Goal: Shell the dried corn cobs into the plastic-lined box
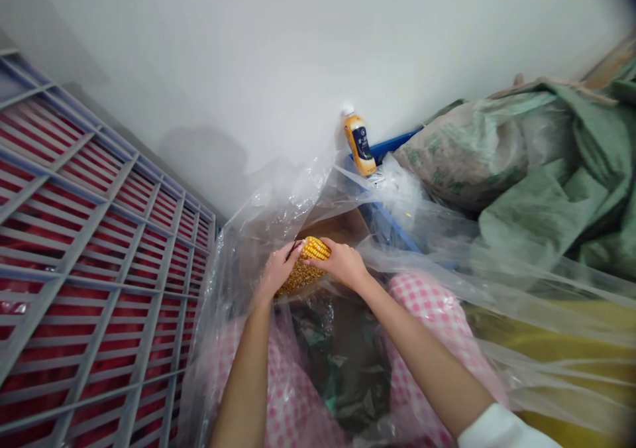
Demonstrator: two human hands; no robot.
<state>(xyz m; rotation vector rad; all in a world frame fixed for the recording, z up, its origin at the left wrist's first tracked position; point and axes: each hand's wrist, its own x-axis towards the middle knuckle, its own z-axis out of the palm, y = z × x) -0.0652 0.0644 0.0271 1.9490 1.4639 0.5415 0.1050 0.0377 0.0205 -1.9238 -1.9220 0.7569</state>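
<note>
Both your hands clamp corn cob: left hand at tip, right hand wrapping body. Cob held over kernel pile, plastic sheet beneath catching strays.

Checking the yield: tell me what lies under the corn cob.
Under the corn cob, held by the left hand and right hand, lies a heap of loose kernels. Its container is hidden by clear plastic sheeting.

Both hands — left hand, right hand — grip a corn cob above loose kernels.
</note>
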